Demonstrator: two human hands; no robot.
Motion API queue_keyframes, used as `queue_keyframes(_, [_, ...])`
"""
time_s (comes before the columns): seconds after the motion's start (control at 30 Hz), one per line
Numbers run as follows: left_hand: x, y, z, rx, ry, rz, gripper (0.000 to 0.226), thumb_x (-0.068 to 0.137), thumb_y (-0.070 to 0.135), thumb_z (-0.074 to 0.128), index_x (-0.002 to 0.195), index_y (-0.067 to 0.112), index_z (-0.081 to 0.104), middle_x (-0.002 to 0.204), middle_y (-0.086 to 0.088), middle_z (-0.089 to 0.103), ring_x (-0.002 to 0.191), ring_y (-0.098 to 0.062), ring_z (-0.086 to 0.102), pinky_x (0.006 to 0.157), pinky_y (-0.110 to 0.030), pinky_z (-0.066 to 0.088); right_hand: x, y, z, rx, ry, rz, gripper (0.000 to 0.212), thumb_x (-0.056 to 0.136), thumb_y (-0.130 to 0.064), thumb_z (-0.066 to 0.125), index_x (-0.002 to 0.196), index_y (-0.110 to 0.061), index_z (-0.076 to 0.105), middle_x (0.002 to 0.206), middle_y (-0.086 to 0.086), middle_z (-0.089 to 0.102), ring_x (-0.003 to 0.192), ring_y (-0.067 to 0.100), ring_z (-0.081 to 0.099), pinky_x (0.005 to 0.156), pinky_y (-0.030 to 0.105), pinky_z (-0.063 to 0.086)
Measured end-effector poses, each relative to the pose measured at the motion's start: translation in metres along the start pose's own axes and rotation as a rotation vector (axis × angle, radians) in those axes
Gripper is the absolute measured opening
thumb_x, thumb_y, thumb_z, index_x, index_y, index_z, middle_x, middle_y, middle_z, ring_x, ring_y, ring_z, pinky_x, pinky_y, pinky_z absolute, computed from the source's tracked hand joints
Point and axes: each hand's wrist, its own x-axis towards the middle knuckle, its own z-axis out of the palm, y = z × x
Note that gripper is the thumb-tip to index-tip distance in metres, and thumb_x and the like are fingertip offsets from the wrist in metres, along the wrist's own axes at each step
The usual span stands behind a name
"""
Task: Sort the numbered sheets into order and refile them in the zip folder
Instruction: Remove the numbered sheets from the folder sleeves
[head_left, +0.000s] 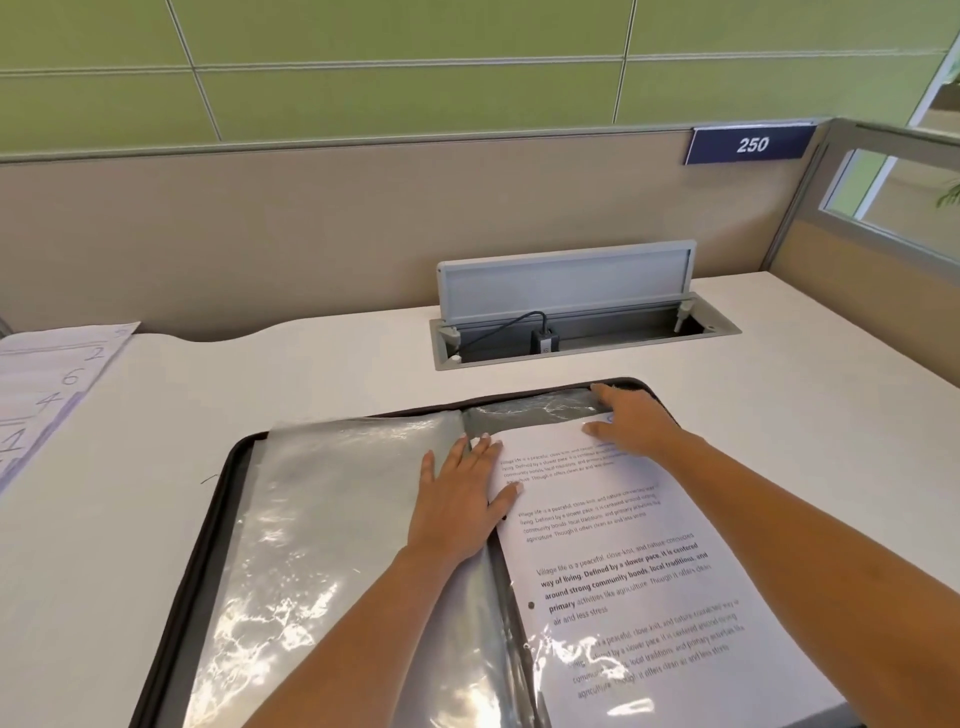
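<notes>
Nearest me, the zip folder (218, 499) lies open on the desk (156, 426), with a printed sheet (649, 587) in its right half and a clear sleeve (322, 519) over its left. I read the left hand (460, 506) as flat, fingers straight, on the sleeve at the spine, and the right hand (631, 423) as flat, fingers extended, on the sheet's top edge. Farther off, the numbered sheets (47, 384) lie at the desk's left edge, well apart from the folder.

Raised cable-hatch lid (566, 278) behind zip folder (224, 483)
</notes>
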Motion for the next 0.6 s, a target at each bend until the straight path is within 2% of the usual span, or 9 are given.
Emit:
queue_keyframes(0.07, [-0.001, 0.000, -0.001, -0.009, 0.009, 0.001, 0.060, 0.097, 0.055, 0.026, 0.150, 0.029, 0.016, 0.158, 0.011, 0.012, 0.146, -0.010, 0.003, 0.117, -0.045, 0.000, 0.002, -0.002, -0.002, -0.002, 0.063, -0.048, 0.063, 0.087, -0.031, 0.064, 0.142, -0.014, 0.038, 0.133, 0.008, 0.054, 0.120, 0.024, 0.051, 0.099, 0.031, 0.039])
queue_keyframes(0.13, [-0.001, 0.000, 0.000, -0.010, 0.020, 0.003, 0.058, 0.097, 0.054, 0.027, 0.149, 0.030, 0.017, 0.157, 0.012, 0.014, 0.145, -0.010, 0.004, 0.117, -0.044, 0.000, 0.004, -0.008, -0.006, -0.066, 0.056, -0.089, 0.061, 0.086, -0.028, 0.066, 0.141, -0.017, 0.040, 0.128, 0.007, 0.057, 0.116, 0.024, 0.053, 0.096, 0.030, 0.041])
queue_keyframes(0.23, [-0.001, 0.000, 0.000, -0.018, 0.039, 0.007, 0.057, 0.097, 0.054, 0.028, 0.148, 0.030, 0.018, 0.156, 0.012, 0.018, 0.145, -0.011, 0.005, 0.117, -0.044, 0.001, 0.008, -0.019, -0.012, -0.199, 0.018, -0.151, 0.058, 0.086, -0.025, 0.065, 0.139, -0.023, 0.041, 0.129, 0.008, 0.052, 0.117, 0.025, 0.048, 0.095, 0.035, 0.043])
queue_keyframes(0.37, [-0.001, -0.001, 0.002, -0.018, 0.050, 0.010, 0.058, 0.097, 0.054, 0.027, 0.148, 0.030, 0.019, 0.155, 0.012, 0.020, 0.145, -0.011, 0.007, 0.117, -0.044, 0.001, 0.014, -0.035, -0.018, -0.296, -0.009, -0.200, 0.038, 0.085, -0.024, 0.065, 0.122, -0.021, 0.058, 0.125, 0.006, 0.048, 0.115, 0.024, 0.045, 0.092, 0.034, 0.041])
queue_keyframes(0.43, [-0.001, -0.001, 0.003, -0.005, 0.049, 0.009, 0.066, 0.090, 0.063, 0.016, 0.148, 0.031, 0.019, 0.154, 0.012, 0.021, 0.145, -0.011, 0.008, 0.117, -0.044, 0.001, 0.018, -0.042, -0.019, -0.275, 0.008, -0.238, 0.033, 0.085, -0.022, 0.066, 0.117, -0.019, 0.061, 0.124, 0.005, 0.051, 0.113, 0.023, 0.048, 0.091, 0.032, 0.041])
queue_keyframes(0.5, [-0.001, -0.001, 0.005, 0.004, 0.068, 0.016, 0.083, 0.076, 0.068, -0.001, 0.147, 0.031, 0.020, 0.153, 0.013, 0.022, 0.144, -0.011, 0.009, 0.116, -0.044, 0.003, 0.021, -0.049, -0.019, -0.235, -0.018, -0.268, 0.032, 0.086, -0.019, 0.064, 0.118, -0.018, 0.062, 0.121, 0.005, 0.054, 0.109, 0.022, 0.052, 0.089, 0.029, 0.042])
queue_keyframes(0.6, [0.000, -0.002, 0.006, 0.006, 0.084, 0.012, 0.088, 0.071, 0.066, -0.007, 0.147, 0.031, 0.021, 0.153, 0.013, 0.023, 0.144, -0.011, 0.010, 0.116, -0.044, 0.003, 0.024, -0.058, -0.019, -0.234, -0.082, -0.310, 0.026, 0.088, -0.022, 0.060, 0.113, -0.017, 0.063, 0.116, 0.004, 0.060, 0.104, 0.021, 0.054, 0.082, 0.026, 0.041])
